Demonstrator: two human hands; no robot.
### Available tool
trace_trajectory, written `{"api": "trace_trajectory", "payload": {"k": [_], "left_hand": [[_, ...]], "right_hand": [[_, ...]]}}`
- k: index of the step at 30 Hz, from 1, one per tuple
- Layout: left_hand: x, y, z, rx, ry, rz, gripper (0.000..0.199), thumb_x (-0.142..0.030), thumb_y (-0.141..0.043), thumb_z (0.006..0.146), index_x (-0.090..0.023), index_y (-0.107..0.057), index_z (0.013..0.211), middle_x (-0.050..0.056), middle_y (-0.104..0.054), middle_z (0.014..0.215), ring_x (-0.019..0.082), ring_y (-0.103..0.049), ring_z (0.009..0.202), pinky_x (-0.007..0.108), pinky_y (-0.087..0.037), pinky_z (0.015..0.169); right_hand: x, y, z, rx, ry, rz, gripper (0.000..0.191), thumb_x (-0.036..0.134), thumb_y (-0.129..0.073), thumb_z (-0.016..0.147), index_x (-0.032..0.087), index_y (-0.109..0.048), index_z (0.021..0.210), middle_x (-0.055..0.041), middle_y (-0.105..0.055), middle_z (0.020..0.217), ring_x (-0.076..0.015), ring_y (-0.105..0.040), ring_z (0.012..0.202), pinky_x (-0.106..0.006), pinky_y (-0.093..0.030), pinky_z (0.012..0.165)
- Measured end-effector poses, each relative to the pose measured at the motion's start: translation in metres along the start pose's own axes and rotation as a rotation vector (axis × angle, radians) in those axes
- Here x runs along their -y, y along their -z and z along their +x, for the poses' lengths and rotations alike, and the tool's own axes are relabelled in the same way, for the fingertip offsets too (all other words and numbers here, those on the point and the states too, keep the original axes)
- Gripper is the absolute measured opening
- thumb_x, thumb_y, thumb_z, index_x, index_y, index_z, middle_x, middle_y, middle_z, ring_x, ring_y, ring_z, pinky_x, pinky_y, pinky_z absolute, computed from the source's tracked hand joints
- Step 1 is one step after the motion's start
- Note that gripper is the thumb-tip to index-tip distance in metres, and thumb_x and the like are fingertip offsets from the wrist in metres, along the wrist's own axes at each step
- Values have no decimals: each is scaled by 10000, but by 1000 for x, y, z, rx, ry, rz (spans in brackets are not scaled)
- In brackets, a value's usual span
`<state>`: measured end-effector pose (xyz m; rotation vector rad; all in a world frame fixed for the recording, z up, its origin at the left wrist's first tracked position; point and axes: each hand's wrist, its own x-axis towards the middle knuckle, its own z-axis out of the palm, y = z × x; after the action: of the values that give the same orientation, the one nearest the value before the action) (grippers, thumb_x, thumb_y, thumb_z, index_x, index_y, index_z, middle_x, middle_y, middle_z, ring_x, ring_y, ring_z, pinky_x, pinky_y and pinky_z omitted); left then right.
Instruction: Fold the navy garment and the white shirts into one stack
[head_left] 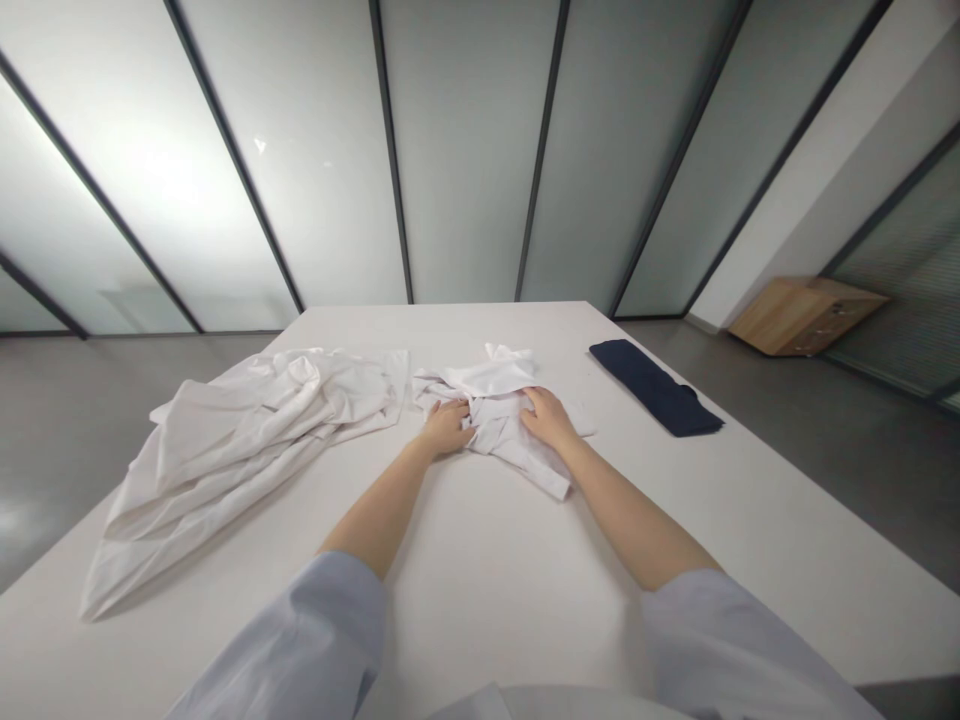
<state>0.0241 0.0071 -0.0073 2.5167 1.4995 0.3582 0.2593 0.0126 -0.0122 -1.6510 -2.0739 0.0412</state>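
Two bare forearms reach forward from pale blue sleeves (322, 630) across a white table (480, 600), and both hands rest on a crumpled white cloth (495, 375) near the middle of the table. The left hand (446, 428) lies on the near left part of the cloth, its fingers (437, 420) close together and pressing down. The right hand (550, 420) lies on the cloth's right side, its fingers (531, 400) resting together or only slightly apart. Neither hand clearly clamps a fold, though the view cannot settle whether any fabric is pinched under the fingers. The cloth between the hands is bunched and creased, with one corner poking out toward the near right. To the left lies a much larger, loose pile of white fabric (232, 470), rumpled and unfolded, with long folds trailing toward the table's near left edge. To the right, well apart from the hands, lies a dark navy cloth (652, 388), already in a flat, narrow, tidy strip. So one piece appears neatly folded, while both white pieces remain creased and unfolded.
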Motion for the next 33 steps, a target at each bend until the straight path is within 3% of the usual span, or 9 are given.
{"api": "trace_trajectory", "payload": {"k": [3,5,11,14,18,22,26,30,33], "left_hand": [[-2,-1,2,59,-88,-45,299,-228,-518,785,-222,-645,1056,67,-586,1306,250,-415,1314,479,-237,1122],[-1,-3,3,20,-54,-47,313,-185,-524,771,-224,-650,1055,61,-603,1278,243,-445,1282,453,-258,1112],[5,3,1,-378,355,36,314,-247,-561,818,-217,-607,1127,98,-602,1210,267,-506,1151,397,-383,977],[0,8,-1,-483,314,4,235,-296,-504,880,-218,-599,1079,92,-620,1110,244,-535,1079,375,-403,928],[-15,2,-3,-300,40,-26,403,-450,-534,862,-223,-550,1195,87,-603,1155,241,-547,1096,369,-393,957],[-19,-8,-4,-136,32,40,646,-516,-589,798,-230,-440,1357,114,-535,1312,299,-500,1202,424,-373,1000],[-8,-6,-1,-142,103,35,506,-289,-555,824,-238,-496,1324,96,-577,1300,276,-514,1207,413,-359,1030],[-3,-3,0,-140,113,19,635,-112,-510,774,-230,-430,1393,88,-523,1385,249,-480,1259,410,-321,1074],[-4,-2,-1,-176,112,6,702,-135,-538,760,-203,-369,1438,109,-489,1415,247,-447,1291,409,-289,1099]], "right_hand": [[-3,2,0,101,-80,-159,414,221,-496,814,145,-578,1213,-153,-608,1222,-286,-542,1124,-362,-399,953],[0,4,0,126,-158,-226,360,258,-490,837,154,-597,1165,-162,-634,1165,-295,-566,1079,-370,-409,916],[2,12,-1,72,-327,-231,463,385,-541,840,164,-499,1245,-159,-630,1173,-289,-596,1049,-351,-433,825],[-7,12,-1,42,-391,-127,642,431,-601,797,141,-400,1333,-166,-645,1135,-295,-632,973,-339,-451,747],[-19,3,1,-3,-305,93,545,363,-634,759,176,-514,1256,-127,-680,1078,-279,-637,963,-345,-462,793],[-22,-9,7,-53,-165,532,368,239,-571,718,196,-658,1072,-67,-696,1083,-215,-631,996,-322,-455,889],[-22,-11,12,-151,-298,882,265,259,-559,660,191,-709,867,-38,-727,904,-208,-654,879,-309,-493,801],[-28,-11,18,-351,-442,1103,283,332,-564,641,187,-686,852,-21,-700,759,-193,-634,707,-282,-492,628],[-34,-13,21,-444,-454,1191,310,368,-540,659,192,-656,886,-22,-685,780,-193,-627,722,-287,-495,626]]}}
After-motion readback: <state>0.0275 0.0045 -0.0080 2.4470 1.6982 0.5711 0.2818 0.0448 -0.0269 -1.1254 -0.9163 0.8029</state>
